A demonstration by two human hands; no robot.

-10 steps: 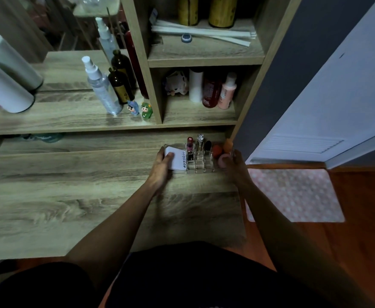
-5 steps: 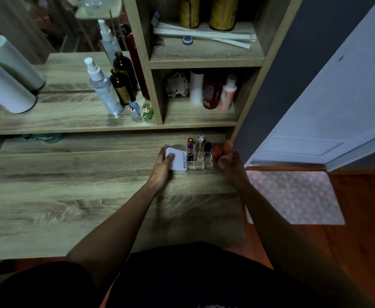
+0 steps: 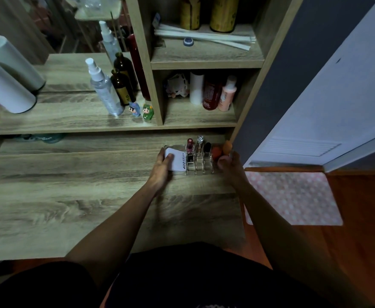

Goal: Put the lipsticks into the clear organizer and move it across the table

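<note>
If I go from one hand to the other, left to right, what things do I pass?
Left hand → white card → pink lipstick → silver lipstick → black lipstick → red sponge → orange sponge → right hand.

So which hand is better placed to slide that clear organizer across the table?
Probably neither alone: the left hand grips the clear organizer at its left end and the right hand at its right end, so both share the move.

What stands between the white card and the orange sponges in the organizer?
In the head view, three lipsticks stand in the clear organizer, between the white card and the sponges.
</note>
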